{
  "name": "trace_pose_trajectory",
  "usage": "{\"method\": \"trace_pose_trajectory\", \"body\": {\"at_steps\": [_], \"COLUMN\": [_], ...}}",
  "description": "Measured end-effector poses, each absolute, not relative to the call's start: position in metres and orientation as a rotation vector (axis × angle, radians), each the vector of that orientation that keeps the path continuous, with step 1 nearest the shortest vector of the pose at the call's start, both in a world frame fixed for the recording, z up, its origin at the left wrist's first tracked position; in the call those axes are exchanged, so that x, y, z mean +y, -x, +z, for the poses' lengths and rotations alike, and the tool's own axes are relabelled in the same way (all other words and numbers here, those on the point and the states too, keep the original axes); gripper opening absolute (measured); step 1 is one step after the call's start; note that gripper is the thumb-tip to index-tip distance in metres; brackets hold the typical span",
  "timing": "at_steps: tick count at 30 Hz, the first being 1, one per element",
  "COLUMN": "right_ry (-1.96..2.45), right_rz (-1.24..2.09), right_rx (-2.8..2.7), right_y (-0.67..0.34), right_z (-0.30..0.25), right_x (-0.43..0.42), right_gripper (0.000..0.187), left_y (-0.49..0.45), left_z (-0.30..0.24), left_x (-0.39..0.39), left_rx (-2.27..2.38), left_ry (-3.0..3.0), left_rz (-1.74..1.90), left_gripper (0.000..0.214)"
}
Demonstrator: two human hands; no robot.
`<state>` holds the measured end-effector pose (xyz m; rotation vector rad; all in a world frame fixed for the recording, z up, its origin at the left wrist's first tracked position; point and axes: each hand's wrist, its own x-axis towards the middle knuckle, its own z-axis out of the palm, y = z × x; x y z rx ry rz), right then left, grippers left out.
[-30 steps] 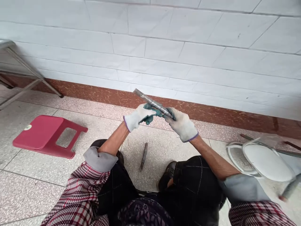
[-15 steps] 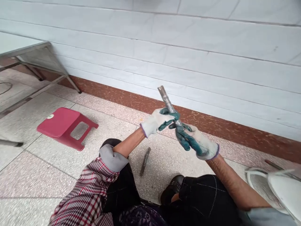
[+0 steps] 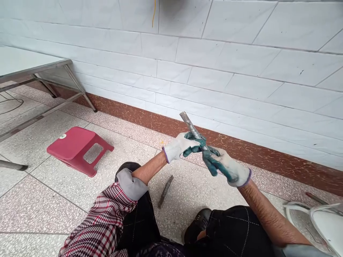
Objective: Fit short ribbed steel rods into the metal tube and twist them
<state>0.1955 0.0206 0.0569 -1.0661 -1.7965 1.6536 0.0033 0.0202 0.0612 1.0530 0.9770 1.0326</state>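
A grey metal tube (image 3: 192, 125) with a ridged, wire-like surface slants up and to the left, away from me. My left hand (image 3: 184, 144), in a white glove with green coated fingers, grips it around the middle. Just below, at the tube's near end, my right hand (image 3: 224, 165) in a matching glove has its fingers closed around it. That lower end is hidden in the glove. On the floor between my feet lies a second, slightly curved ridged metal piece (image 3: 166, 191), touched by neither hand.
To the left stands a red plastic stool (image 3: 73, 142), with a metal-framed table (image 3: 34, 67) behind it. A white tiled wall (image 3: 171, 67) with a brown base strip runs across ahead. At the lower right is a white chair-like object (image 3: 325, 225), partly cut off.
The view has tilted up slightly, so the floor items and stool sit lower in the picture. Both hands keep hold of the metal tube, which has turned a little.
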Motion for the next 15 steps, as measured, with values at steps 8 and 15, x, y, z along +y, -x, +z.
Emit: {"method": "trace_pose_trajectory", "body": {"at_steps": [8, 15], "right_ry": [1.123, 1.171], "right_rz": [1.501, 1.285], "right_rx": [-1.669, -1.843], "right_y": [-0.194, -0.192], "right_z": [0.068, 0.060], "right_x": [0.012, 0.021], "right_gripper": [0.035, 0.029], "left_y": [-0.001, -0.008], "left_z": [0.077, 0.068], "left_x": [0.010, 0.022], "left_rx": [0.866, 1.080], "left_ry": [-1.051, -1.051], "left_rz": [0.982, 1.059], "left_gripper": [0.037, 0.033]}}
